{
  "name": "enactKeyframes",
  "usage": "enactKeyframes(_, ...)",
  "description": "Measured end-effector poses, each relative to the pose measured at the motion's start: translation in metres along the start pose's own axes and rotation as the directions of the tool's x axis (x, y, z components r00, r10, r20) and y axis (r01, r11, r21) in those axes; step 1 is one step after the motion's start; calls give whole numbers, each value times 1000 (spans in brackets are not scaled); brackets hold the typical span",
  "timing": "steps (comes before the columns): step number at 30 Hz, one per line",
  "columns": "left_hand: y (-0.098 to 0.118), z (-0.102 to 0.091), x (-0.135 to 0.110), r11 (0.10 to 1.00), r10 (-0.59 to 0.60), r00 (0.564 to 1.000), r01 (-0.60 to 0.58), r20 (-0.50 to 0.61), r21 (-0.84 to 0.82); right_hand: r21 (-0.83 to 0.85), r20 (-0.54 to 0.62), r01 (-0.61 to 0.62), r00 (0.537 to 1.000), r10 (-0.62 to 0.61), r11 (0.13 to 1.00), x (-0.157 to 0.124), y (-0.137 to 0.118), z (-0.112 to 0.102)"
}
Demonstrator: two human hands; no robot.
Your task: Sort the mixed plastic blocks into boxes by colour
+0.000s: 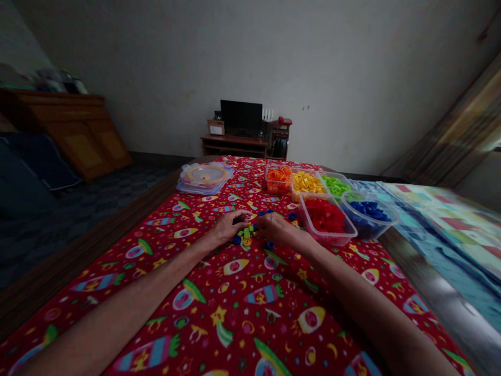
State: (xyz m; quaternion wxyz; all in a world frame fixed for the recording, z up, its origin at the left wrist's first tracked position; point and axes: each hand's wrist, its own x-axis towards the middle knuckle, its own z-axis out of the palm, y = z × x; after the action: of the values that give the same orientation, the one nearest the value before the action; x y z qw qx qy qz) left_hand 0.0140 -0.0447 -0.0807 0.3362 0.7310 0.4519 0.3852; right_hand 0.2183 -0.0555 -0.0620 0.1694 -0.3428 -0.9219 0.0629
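My left hand (227, 227) and my right hand (278, 228) rest on a red rocket-print cloth (242, 303), their fingertips meeting over a small cluster of toy blocks (246, 235) in green, yellow, orange and blue. Both hands are curled with fingers pinched towards the cluster; the dim light hides which pieces each one holds. Loose blue pieces (270, 244) lie beside my right hand. To the right stand clear tubs of red pieces (326, 218) and blue pieces (368, 211).
Further back are tubs of orange (278, 178), yellow (307, 183) and green (335, 185) pieces. A stack of clear lids (205, 176) lies at the far left of the cloth. A patterned bedspread (450, 224) lies right; a desk with a monitor (241, 117) stands against the wall.
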Motion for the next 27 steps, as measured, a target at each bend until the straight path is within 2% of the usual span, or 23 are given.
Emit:
enactKeyframes(4,-4,1,1,995,-32,996,24,-82,-95,107,45,-126,991,122,986,1,-3,-16)
enactKeyframes(9,-3,-3,1,990,-46,990,27,-136,-141,194,1,-150,988,153,969,2,-15,-24)
enactKeyframes(15,2,-7,-1,980,-98,978,62,-183,-190,309,78,-221,975,207,925,7,-19,-26)
enactKeyframes(18,5,-6,-1,962,-134,967,74,-218,-263,489,41,-258,961,273,833,11,-11,-20)
enactKeyframes(21,12,-2,-3,943,-141,968,67,-208,-327,716,39,-238,952,302,657,15,-5,-14)
enactKeyframes(23,18,2,-5,933,-137,973,64,-185,-355,806,25,-199,952,304,557,17,-5,-10)
enactKeyframes(25,23,7,-6,922,-139,977,68,-161,-382,819,-17,-170,948,319,548,19,-6,-7)
enactKeyframes(27,26,11,-7,914,-139,981,73,-139,-400,781,-64,-167,937,343,602,19,-7,-4)
